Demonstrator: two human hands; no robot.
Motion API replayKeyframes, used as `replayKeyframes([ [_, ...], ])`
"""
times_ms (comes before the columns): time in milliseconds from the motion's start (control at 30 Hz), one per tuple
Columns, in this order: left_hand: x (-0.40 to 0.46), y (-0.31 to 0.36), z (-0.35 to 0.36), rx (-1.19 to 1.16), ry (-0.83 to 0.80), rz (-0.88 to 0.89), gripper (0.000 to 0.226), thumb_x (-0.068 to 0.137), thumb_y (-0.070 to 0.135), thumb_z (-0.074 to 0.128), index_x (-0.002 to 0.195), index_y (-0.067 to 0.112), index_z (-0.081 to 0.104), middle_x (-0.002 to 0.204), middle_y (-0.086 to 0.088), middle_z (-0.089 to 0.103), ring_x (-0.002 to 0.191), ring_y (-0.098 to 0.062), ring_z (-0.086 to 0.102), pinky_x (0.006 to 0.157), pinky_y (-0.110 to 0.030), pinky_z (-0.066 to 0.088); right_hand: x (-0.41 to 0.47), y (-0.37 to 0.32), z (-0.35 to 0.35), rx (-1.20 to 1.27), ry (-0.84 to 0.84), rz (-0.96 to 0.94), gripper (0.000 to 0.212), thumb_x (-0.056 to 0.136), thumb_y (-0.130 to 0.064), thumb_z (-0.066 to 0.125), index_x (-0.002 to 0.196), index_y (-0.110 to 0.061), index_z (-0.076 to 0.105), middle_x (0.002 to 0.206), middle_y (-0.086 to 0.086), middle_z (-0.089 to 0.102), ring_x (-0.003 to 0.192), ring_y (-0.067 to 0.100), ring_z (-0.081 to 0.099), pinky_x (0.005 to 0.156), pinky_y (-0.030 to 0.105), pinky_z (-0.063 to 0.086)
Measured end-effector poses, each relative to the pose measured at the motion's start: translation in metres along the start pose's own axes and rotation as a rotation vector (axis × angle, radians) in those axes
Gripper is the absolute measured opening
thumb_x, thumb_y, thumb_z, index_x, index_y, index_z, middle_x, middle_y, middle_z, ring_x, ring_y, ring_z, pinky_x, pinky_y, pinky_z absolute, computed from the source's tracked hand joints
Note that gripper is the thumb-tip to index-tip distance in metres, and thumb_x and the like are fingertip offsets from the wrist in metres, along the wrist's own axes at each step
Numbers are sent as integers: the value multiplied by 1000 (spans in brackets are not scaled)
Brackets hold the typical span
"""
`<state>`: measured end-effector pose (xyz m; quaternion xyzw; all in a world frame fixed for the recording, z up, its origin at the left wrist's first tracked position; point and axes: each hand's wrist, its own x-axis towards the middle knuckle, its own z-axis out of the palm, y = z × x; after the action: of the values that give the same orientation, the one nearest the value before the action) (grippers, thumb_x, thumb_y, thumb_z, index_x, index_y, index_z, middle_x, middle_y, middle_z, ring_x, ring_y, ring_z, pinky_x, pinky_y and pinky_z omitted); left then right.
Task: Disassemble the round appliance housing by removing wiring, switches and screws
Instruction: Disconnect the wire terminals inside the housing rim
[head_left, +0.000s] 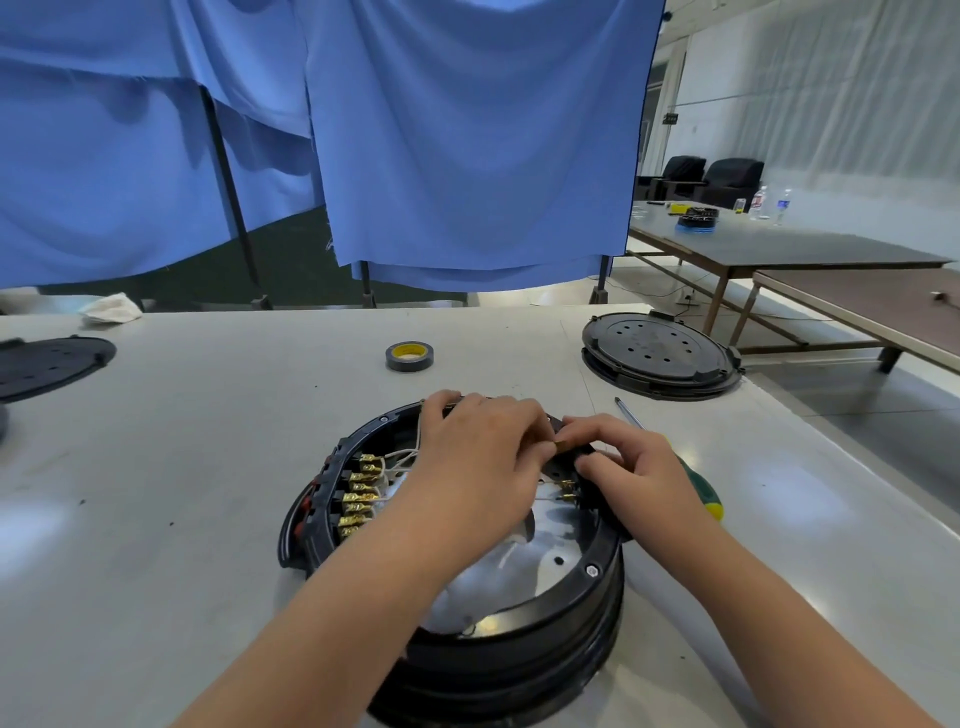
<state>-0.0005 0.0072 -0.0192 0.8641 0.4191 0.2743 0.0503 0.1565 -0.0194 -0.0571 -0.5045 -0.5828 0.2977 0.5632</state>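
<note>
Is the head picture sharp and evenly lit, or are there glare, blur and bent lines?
Head view: wide-angle lens bends the table edges; soft bright glare patches lie on the table and on the metal plate inside the housing; the hands, left hand and right hand, are fairly sharp; the far room is hazy.

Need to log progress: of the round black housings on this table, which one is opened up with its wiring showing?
The housing under both hands, nearest the camera; brass terminals show inside it. The others are closed.
</note>
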Motion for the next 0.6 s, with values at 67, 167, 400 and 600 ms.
replayKeyframes([
  [67, 1, -6, -1, -62, -11, -23, 9, 94, 34, 52, 96, 34, 61, 98, 16, 65, 102, -7, 52, 102, -32, 20, -1, 0, 0, -1, -10, -7, 35, 80, 11, 53, 79, -17, 74, 96, -1, 71, 97, 6, 66, 85, 21, 50],
  [167, 1, -9, 0, -87, -29, -19, 8, 93, 35, 54, 95, 36, 62, 96, 18, 65, 101, -5, 52, 102, -31, 19, -3, -1, -2, 32, -17, -17, 23, 81, 3, 63, 81, -18, 74, 95, 2, 72, 100, 15, 66, 93, 33, 49],
  [400, -1, -9, 1, -188, -60, 13, 7, 90, 30, 60, 93, 30, 66, 91, 14, 64, 90, -4, 56, 88, -30, 44, -2, -2, -4, 3, -25, -17, 18, 82, -5, 69, 76, -22, 73, 87, 1, 72, 106, 7, 62, 97, 38, 48],
  [600, -3, -7, 1, -299, 1, 0, 20, 92, 45, 50, 104, 32, 58, 95, 16, 58, 90, 6, 52, 76, -11, 43, 4, -9, -14, -90, 109, -45, 15, 87, -8, 63, 77, -18, 65, 81, 2, 69, 86, 13, 66, 84, 27, 49],
])
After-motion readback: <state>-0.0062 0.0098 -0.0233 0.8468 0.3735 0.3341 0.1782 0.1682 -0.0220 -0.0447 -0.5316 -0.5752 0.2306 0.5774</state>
